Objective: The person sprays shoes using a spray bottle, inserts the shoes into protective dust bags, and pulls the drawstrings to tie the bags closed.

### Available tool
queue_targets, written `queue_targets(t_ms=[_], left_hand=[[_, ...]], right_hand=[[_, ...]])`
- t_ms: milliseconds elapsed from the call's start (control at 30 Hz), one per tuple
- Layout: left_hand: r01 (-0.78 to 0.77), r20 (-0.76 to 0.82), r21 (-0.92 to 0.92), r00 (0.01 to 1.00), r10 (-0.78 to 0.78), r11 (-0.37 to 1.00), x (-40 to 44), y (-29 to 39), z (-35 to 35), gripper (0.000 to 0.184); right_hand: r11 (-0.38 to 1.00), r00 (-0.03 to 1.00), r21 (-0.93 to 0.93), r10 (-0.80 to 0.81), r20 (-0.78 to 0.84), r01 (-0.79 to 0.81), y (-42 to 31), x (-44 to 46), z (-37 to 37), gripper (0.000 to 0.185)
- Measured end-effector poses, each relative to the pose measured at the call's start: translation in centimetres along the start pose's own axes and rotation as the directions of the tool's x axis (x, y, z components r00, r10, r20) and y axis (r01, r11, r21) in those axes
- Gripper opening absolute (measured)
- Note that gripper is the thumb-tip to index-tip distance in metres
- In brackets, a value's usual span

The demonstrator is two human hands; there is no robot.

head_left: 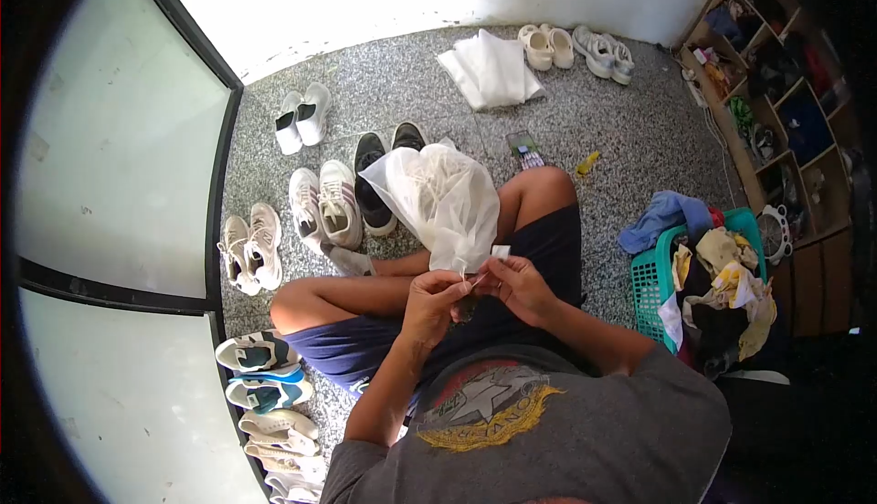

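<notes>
one stone-patterned floor (607, 120) carries everything. against its right edge stands one wooden shelf unit (742, 159) with several compartments, the contents too dim to count. one green basket (645, 287) sits in front of it, heaped with clothes and cloths, their number unclear in the pile. one white see-through bag (438, 189), bulging with something pale, lies in front of the person, its narrowed end reaching the hands. one stack of folded white sheets (493, 70) lies farther off.

shoes: two pale clogs (546, 47) and two greyish-white shoes (605, 55) by the wall, two white slip-ons (302, 119), two black shoes (370, 194) just beside the bag, two white sneakers (338, 203), two beige sneakers (264, 246), and a column of at least five more shoes (267, 389) at lower left. smaller still, one dark flat item (524, 151) and one yellow item (587, 163) lie apart beyond the knee.

two hands. the left hand (438, 301) is mostly closed, thumb and forefinger pinching a thin pale cord (471, 280) at the bag's end. the right hand (517, 288) is half curled, fingertips gripping the same cord; one small white tag (500, 251) shows just beyond them.
</notes>
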State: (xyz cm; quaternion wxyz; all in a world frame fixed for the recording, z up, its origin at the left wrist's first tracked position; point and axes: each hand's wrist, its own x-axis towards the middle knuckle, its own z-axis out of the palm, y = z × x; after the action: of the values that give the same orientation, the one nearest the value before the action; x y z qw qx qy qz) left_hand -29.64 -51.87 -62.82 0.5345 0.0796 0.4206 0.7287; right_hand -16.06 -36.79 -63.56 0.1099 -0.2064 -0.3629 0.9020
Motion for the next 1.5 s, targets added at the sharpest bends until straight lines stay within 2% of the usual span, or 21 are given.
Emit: queue_targets(t_ms=[167, 200, 233, 300, 333, 400, 433, 567, 667, 800, 900, 933, 967, 1000, 1033, 1100, 1267, 1367, 1433, 1467, 1500], left_hand=[[-0.237, 0.021, 0.150, 0.971, 0.237, 0.960, -0.4, 1.2, 0.6, 0.021], [-0.220, -0.007, 0.142, 0.975, 0.223, 0.965, -1.1, 1.6, 0.9, 0.021], [-0.422, -0.006, 0.466, 0.877, 0.480, 0.778, -1.8, 2.2, 1.4, 0.023], [-0.524, 0.318, 0.851, 0.543, 0.777, 0.018, -4.4, 5.4, 3.9, 0.027], [-0.525, 0.318, 0.851, 0.554, 0.769, 0.027, -5.2, 5.8, 4.3, 0.027], [-0.670, 0.798, 0.549, 0.243, 0.551, -0.500, -6.6, 6.2, 4.8, 0.027], [-0.692, 0.894, 0.448, 0.345, 0.287, -0.565, -7.3, 6.9, 5.1, 0.032], [-0.220, 0.698, 0.538, 0.658, 0.283, -0.814, -3.8, 8.3, 5.7, 0.040], [-0.030, 0.410, 0.574, 0.876, 0.256, -0.818, -1.3, 9.7, 3.7, 0.017], [-0.132, 0.491, 0.632, 0.831, 0.263, -0.764, -3.3, 9.6, 3.8, 0.009], [-0.341, 0.519, 0.812, 0.792, 0.320, -0.474, -3.7, 7.6, 1.3, 0.013], [-0.391, 0.299, 0.875, 0.900, 0.316, 0.285, -2.9, 5.5, -0.9, 0.016], [-0.187, 0.153, 0.439, 0.979, 0.132, 0.879, -2.6, 4.2, -2.2, 0.020], [-0.194, 0.162, 0.439, 0.978, 0.135, 0.877, -2.8, 3.4, -2.2, 0.020], [-0.093, 0.094, 0.068, 0.992, 0.086, 0.993, -2.9, 2.2, -1.6, 0.023], [0.019, 0.016, -0.460, 1.000, -0.013, 0.888, -2.8, 0.3, -0.3, 0.021], [0.041, -0.042, -0.361, 0.997, -0.061, 0.932, -0.8, -2.5, -1.6, 0.018], [-0.144, 0.029, -0.021, 0.989, 0.144, 0.989, -0.5, -1.2, -1.4, 0.017], [-0.392, 0.060, 0.738, 0.849, 0.524, 0.550, -1.5, 0.3, 0.5, 0.022], [-0.391, 0.061, 0.742, 0.849, 0.525, 0.545, -2.4, 1.2, 1.7, 0.022], [-0.548, 0.338, 0.830, 0.640, 0.690, 0.102, -3.7, 2.3, 3.3, 0.025]], right_hand=[[0.851, 0.987, -0.511, -0.155, -0.030, 0.118, 0.5, 0.0, 0.4, 0.018], [0.568, 0.916, -0.754, -0.386, 0.108, 0.329, -1.3, 0.0, 1.2, 0.015], [0.181, 0.791, -0.869, -0.529, 0.309, 0.461, -3.1, 0.0, 2.1, 0.013], [0.017, 0.637, -0.798, -0.614, 0.467, 0.602, -6.5, 0.8, 4.5, 0.011], [-0.051, 0.578, -0.752, -0.606, 0.547, 0.657, -8.7, 1.3, 6.5, 0.013], [0.070, 0.642, -0.700, -0.474, 0.603, 0.710, -12.2, 2.1, 10.2, 0.017], [0.257, 0.737, -0.695, -0.328, 0.591, 0.672, -13.2, 2.4, 11.6, 0.019], [0.671, 0.650, -0.418, -0.128, 0.749, 0.613, -13.5, 5.6, 18.1, 0.021], [0.582, 0.724, -0.520, -0.184, 0.665, 0.625, -13.9, 8.5, 20.8, 0.025], [0.866, 0.886, -0.385, -0.129, 0.445, 0.320, -13.2, 14.3, 16.7, 0.032], [0.919, 0.930, -0.339, -0.068, 0.361, 0.199, -12.1, 11.9, 11.5, 0.032], [0.904, 0.928, -0.381, -0.044, 0.370, 0.195, -11.4, 10.3, 9.4, 0.031], [0.919, 0.942, -0.371, -0.001, 0.336, 0.133, -10.5, 8.3, 7.5, 0.029], [0.917, 0.951, -0.389, 0.036, 0.306, 0.091, -9.5, 5.7, 6.2, 0.028], [0.940, 0.976, -0.341, 0.099, 0.193, -0.028, -8.4, 3.1, 5.5, 0.026], [0.968, 0.966, -0.208, 0.181, 0.186, -0.142, -5.9, 0.1, 3.5, 0.026], [0.975, 0.970, 0.004, 0.221, 0.101, -0.223, -1.2, -1.6, 1.2, 0.024], [0.975, 0.981, 0.105, 0.193, 0.019, -0.194, -0.9, -0.8, 2.0, 0.025], [0.976, 0.985, 0.141, 0.170, -0.003, -0.168, -0.5, -0.1, 2.3, 0.025], [0.976, 0.987, 0.160, 0.156, -0.027, -0.150, 0.1, 0.5, 2.2, 0.025], [0.975, 0.988, 0.178, 0.144, -0.053, -0.133, 0.5, 0.8, 2.0, 0.025]])
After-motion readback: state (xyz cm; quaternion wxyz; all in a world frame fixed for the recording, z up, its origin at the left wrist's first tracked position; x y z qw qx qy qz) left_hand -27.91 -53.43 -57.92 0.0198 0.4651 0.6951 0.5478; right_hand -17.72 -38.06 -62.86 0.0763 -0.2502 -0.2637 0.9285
